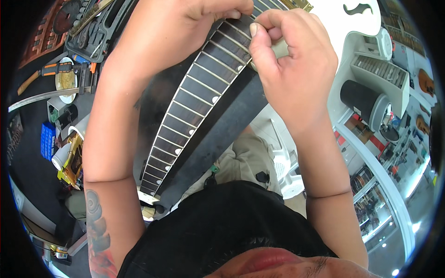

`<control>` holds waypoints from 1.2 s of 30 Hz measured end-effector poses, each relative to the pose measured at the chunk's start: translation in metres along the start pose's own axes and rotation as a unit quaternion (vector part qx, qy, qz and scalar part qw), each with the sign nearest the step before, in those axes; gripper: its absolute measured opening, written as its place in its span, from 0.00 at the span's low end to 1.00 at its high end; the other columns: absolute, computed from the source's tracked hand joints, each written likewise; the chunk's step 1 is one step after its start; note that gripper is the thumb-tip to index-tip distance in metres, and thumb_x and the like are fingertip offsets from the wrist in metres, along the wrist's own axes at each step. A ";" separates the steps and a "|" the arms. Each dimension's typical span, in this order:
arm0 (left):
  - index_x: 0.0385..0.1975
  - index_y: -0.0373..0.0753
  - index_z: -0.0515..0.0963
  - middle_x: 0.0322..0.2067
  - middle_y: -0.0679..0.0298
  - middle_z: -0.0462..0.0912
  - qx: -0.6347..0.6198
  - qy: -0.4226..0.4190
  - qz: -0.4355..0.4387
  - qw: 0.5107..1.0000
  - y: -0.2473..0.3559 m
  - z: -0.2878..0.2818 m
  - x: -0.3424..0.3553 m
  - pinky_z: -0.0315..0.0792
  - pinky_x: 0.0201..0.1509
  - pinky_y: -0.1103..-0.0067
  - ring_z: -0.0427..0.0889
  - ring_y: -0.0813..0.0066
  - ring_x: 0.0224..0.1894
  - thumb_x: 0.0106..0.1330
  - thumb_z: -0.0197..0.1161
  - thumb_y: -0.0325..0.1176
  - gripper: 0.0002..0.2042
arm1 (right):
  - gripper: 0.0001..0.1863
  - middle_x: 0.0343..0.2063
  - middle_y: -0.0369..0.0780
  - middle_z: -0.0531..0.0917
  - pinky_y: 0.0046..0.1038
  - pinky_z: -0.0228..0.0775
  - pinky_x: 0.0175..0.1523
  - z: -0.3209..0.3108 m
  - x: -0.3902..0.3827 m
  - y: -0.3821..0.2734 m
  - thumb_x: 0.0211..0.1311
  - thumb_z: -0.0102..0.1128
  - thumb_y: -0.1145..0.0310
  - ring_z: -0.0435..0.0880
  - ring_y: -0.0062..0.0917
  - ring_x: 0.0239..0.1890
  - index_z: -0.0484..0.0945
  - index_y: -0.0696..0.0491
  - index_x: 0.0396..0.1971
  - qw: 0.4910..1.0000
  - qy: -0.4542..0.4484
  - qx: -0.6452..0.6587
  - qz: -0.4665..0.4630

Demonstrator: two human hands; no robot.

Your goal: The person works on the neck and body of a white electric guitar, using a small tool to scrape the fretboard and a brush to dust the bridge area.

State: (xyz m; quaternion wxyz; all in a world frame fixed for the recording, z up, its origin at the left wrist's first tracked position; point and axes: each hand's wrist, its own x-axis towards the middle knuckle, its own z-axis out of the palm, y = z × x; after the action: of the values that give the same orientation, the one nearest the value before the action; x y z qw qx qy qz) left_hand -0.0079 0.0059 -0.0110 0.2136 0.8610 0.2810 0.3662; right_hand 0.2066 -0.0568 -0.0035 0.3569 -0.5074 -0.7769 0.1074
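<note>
A white guitar body (330, 60) with a cut-out sound hole lies at the top right. Its dark fretboard (197, 92), crossed by silver frets, runs down toward the lower left, with pale dots along the near edge. My left hand (211, 16) bends over the far part of the fretboard, fingers curled together at the frets. Across from it, my right hand (296, 48) has thumb and index finger closed against the board's right edge. Both pairs of fingertips are close together. Anything pinched in them is too small or hidden to make out.
A dark work surface (34, 153) on the left carries an open tool case (95, 41), an orange-and-black handled tool (56, 69), a blue plastic bin (47, 140) and a yellow tape dispenser (72, 162). A white plastic chair (282, 162) and a black cylindrical container (364, 102) stand rightward.
</note>
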 end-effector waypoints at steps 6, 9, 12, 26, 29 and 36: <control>0.38 0.35 0.90 0.35 0.60 0.90 -0.013 0.027 0.020 0.999 -0.003 0.000 -0.006 0.82 0.46 0.70 0.90 0.58 0.42 0.56 0.74 0.17 0.11 | 0.07 0.29 0.37 0.85 0.32 0.76 0.44 -0.001 0.001 -0.002 0.60 0.75 0.79 0.85 0.31 0.33 0.87 0.54 0.36 0.999 -0.022 0.011 -0.021; 0.37 0.35 0.90 0.35 0.60 0.90 -0.001 0.006 -0.013 1.000 -0.004 -0.001 -0.001 0.82 0.46 0.70 0.90 0.58 0.40 0.56 0.73 0.16 0.10 | 0.06 0.29 0.37 0.85 0.32 0.76 0.45 0.002 0.004 -0.002 0.60 0.75 0.79 0.84 0.31 0.33 0.87 0.54 0.35 1.000 -0.005 -0.002 0.022; 0.37 0.35 0.90 0.35 0.59 0.91 -0.025 0.037 0.019 0.999 -0.004 -0.001 -0.009 0.81 0.45 0.69 0.89 0.58 0.39 0.57 0.72 0.16 0.10 | 0.06 0.28 0.38 0.85 0.33 0.76 0.45 0.000 0.001 -0.003 0.60 0.75 0.78 0.84 0.31 0.33 0.87 0.54 0.35 1.000 -0.026 0.008 -0.010; 0.36 0.36 0.89 0.35 0.61 0.91 -0.015 0.014 -0.007 1.000 -0.006 -0.009 -0.006 0.81 0.44 0.69 0.90 0.60 0.40 0.57 0.73 0.17 0.09 | 0.06 0.28 0.36 0.85 0.33 0.76 0.46 0.003 0.007 -0.005 0.60 0.76 0.77 0.84 0.33 0.33 0.88 0.54 0.36 0.999 -0.029 -0.027 -0.008; 0.36 0.36 0.89 0.35 0.61 0.91 -0.005 0.001 -0.011 1.000 -0.012 -0.006 -0.008 0.81 0.45 0.69 0.90 0.61 0.41 0.57 0.73 0.17 0.09 | 0.06 0.28 0.37 0.85 0.33 0.76 0.46 0.006 0.003 0.002 0.60 0.76 0.77 0.85 0.32 0.34 0.88 0.53 0.36 0.999 -0.018 -0.013 -0.042; 0.37 0.36 0.89 0.35 0.61 0.91 -0.015 0.014 -0.017 1.000 -0.006 -0.009 -0.011 0.81 0.45 0.70 0.90 0.60 0.41 0.59 0.74 0.19 0.08 | 0.06 0.28 0.36 0.85 0.33 0.76 0.46 0.007 0.004 0.002 0.60 0.77 0.77 0.85 0.32 0.34 0.88 0.53 0.36 0.999 -0.017 -0.013 -0.039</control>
State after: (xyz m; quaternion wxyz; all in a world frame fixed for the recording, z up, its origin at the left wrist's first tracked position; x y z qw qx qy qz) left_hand -0.0229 0.0047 -0.0144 0.2289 0.8474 0.2930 0.3790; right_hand 0.2022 -0.0514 -0.0082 0.3407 -0.4793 -0.8036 0.0919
